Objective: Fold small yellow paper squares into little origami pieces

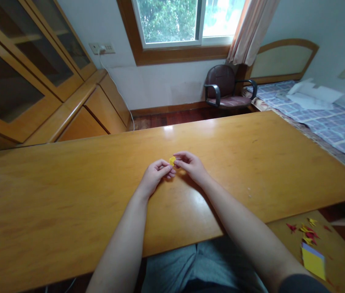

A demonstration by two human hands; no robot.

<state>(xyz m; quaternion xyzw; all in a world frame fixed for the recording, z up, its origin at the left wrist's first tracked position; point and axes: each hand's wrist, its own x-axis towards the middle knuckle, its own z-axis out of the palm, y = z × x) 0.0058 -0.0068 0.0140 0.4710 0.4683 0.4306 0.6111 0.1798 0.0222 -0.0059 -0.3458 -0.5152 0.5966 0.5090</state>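
A small piece of folded yellow paper (172,161) is held between both hands, just above the middle of the wooden table (68,195). My left hand (157,174) pinches its lower left side between thumb and fingers. From the right, my right hand (191,165) grips the paper's other side, thumb below and fingers curled over the top. The fingertips cover part of the paper, so its full folded shape cannot be made out.
At the lower right, a lower surface (285,236) carries several small red and yellow folded paper figures (308,232) and a stack of square paper sheets (313,262). A chair (223,85) stands beyond the table, a bed (337,122) to the right, a cabinet (53,118) at left.
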